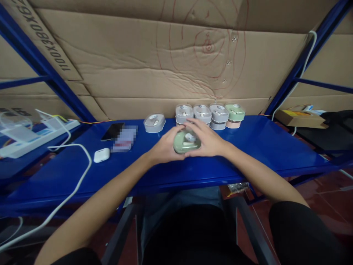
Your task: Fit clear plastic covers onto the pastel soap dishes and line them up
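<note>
Green round case [186, 142] clamped between the fingers of left hand [165, 145] and right hand [207, 139].

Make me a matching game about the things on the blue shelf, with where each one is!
Things:
1. Rounded green plastic case
2. Small white earbud case
3. Flat black smartphone
4. Round grey plastic case

Places:
A. Beside a curved white cable
B. Apart from the row of cases
C. Between the left hand and right hand
D. Touching a blurred patch

Pairs: 1-C, 2-A, 3-D, 4-B
</note>
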`<action>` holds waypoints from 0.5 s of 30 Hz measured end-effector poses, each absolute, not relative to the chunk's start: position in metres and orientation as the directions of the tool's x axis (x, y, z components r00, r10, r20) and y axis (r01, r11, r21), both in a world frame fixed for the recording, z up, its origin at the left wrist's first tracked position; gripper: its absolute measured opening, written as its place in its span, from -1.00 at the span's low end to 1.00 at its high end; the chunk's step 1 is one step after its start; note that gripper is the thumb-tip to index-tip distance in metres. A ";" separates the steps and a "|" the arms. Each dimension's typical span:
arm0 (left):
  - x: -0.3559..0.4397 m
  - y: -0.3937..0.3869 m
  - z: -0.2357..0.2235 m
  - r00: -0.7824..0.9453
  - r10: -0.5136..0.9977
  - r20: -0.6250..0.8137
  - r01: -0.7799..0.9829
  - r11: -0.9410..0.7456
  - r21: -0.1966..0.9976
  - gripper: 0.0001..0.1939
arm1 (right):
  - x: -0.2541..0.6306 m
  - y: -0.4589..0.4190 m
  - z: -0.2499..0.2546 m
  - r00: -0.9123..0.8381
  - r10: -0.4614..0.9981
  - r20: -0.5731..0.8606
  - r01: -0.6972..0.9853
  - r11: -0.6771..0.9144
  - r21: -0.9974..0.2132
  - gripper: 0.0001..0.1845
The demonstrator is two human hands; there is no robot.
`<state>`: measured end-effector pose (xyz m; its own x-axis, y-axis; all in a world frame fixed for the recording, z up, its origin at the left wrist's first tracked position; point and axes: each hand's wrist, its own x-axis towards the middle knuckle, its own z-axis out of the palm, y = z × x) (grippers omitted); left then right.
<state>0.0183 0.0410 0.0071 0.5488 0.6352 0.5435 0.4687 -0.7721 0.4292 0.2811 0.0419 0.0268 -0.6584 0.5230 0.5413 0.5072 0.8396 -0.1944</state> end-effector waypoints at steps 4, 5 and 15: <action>0.035 0.034 -0.010 0.609 0.632 0.480 0.369 -0.761 0.534 0.25 | 0.271 0.033 0.009 -0.697 0.586 0.414 0.521 0.810 -0.268 0.45; 0.036 0.034 -0.013 0.606 0.638 0.475 0.359 -0.752 0.552 0.25 | 0.271 0.032 0.007 -0.692 0.603 0.397 0.535 0.798 -0.279 0.44; 0.027 0.034 -0.015 0.611 0.679 0.407 0.444 -0.720 0.534 0.05 | 0.314 0.046 0.039 -0.501 0.804 0.322 0.731 0.592 -0.340 -0.12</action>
<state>0.0265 0.0337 -0.0154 0.6108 0.6789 0.4075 0.4441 -0.7198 0.5336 0.3140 0.0458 0.0390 -0.5007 0.8036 0.3217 0.7310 0.5916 -0.3402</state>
